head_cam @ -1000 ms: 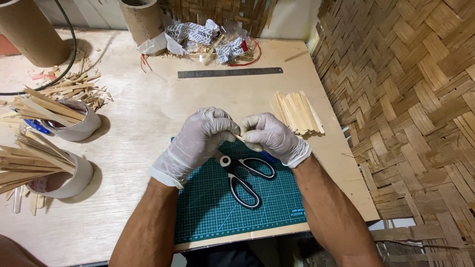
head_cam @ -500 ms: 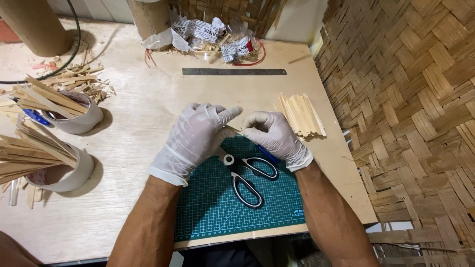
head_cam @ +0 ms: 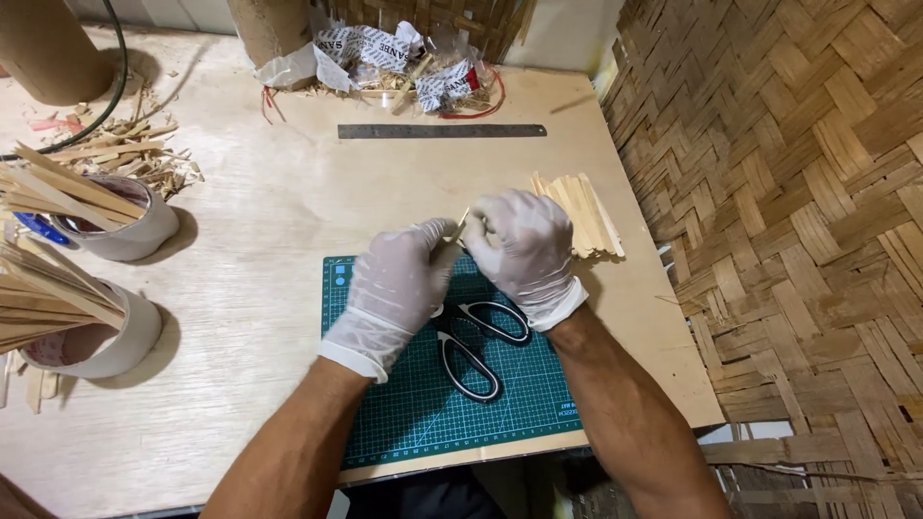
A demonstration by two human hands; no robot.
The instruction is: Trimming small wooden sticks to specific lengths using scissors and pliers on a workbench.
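Two gloved hands meet above the far edge of a green cutting mat (head_cam: 404, 423). The left hand (head_cam: 396, 288) and right hand (head_cam: 519, 245) both pinch one thin bamboo sliver (head_cam: 462, 224), whose upper tip alone shows between the fingertips; the rest is hidden inside the closed fingers, so its length cannot be told. Black-handled scissors (head_cam: 471, 346) lie on the mat just below the hands, their blades covered by the left palm. A bundle of cut bamboo strips (head_cam: 588, 213) lies just right of the right hand, partly masked by it. Two cups of strips (head_cam: 96, 226) at the left are cut off by the frame edge. A steel ruler (head_cam: 442, 131) lies well beyond the hands.

Compared with half a second earlier, the left hand's fingers, then spread flat, have curled onto the sliver, and the hands have drawn closer together.
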